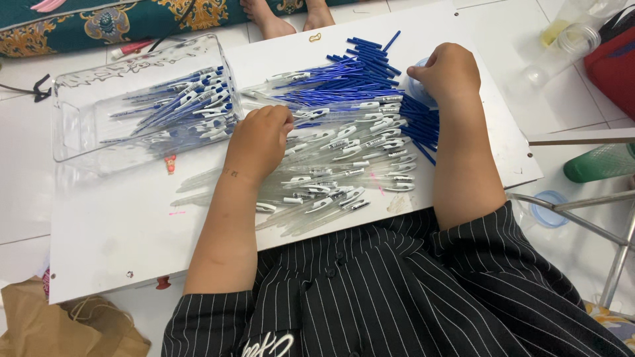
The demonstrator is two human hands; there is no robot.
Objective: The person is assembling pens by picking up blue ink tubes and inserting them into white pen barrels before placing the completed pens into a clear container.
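A white board (119, 225) is seen from above, laid across the lap of a person in a black pinstriped shirt (397, 291); every place below is given relative to this board.

Past the board's near left corner, a crumpled brown paper bag (66, 327) lies on the floor. On the board's far left part, a clear plastic tray (73, 112) is set, and finished blue-and-white pens (192, 106) are gathered in its right half.

Just right of the tray, toward the board's middle, the left hand (259, 139) is rested with its fingers curled together at the left edge of a pile of clear pen barrels (331, 178); whether anything is pinched between them cannot be told. The pile is spread over the board's middle, with white clips showing on many barrels.

Beyond the pile, blue ink refills (370, 73) are fanned out toward the board's far edge and right side. Over the refills' right end, the right hand (448, 69) is closed into a loose fist, and a small bluish round object (415, 82) is touched or partly covered by it.

Beyond the board's far edge, 2 bare feet (284, 16) are visible. Off the board's right edge, a green bottle (598, 163) lies on the floor.
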